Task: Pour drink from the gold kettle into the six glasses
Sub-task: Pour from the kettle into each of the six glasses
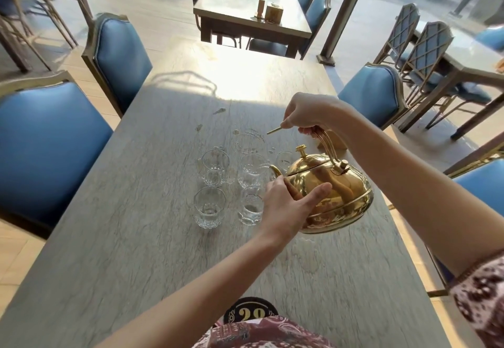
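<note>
The gold kettle (335, 195) hangs above the grey table (136, 238), tilted with its spout toward the glasses. My right hand (305, 114) is shut on its arched handle from above. My left hand (289, 208) cups the kettle's front side near the spout base. Several clear glasses stand in a cluster left of the kettle: a near-left glass (209, 207), a near-right glass (251, 205) holding a little liquid, a middle-left glass (215, 167), a middle-right glass (252, 169) under the spout tip, and two farther ones (249, 140), partly hidden.
Blue padded chairs line both sides, such as one at left (46, 151) and one at right (371, 99). A round black marker with "29" (249, 311) lies at the table's near edge. Another table (251, 3) stands beyond.
</note>
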